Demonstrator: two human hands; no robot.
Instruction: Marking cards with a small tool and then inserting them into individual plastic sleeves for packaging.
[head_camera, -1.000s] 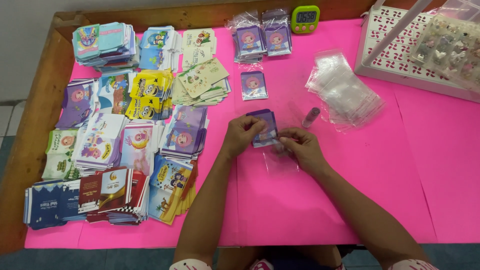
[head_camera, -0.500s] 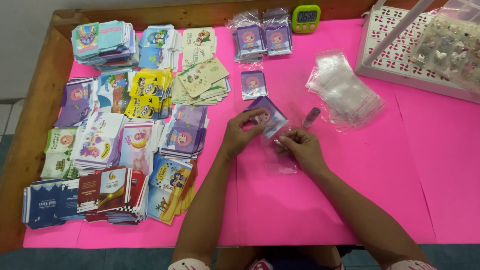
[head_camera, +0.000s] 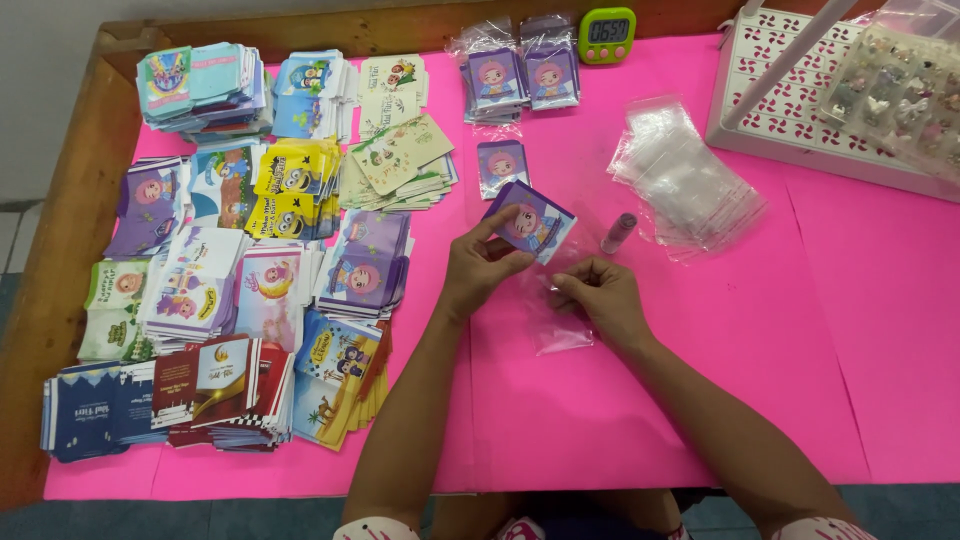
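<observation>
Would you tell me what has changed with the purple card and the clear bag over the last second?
The left hand has lifted the purple card up and away from the right hand, tilting it. The right hand has kept its pinch on the clear bag, now apart from the card. The card stacks, bag pile and timer stayed put.
</observation>
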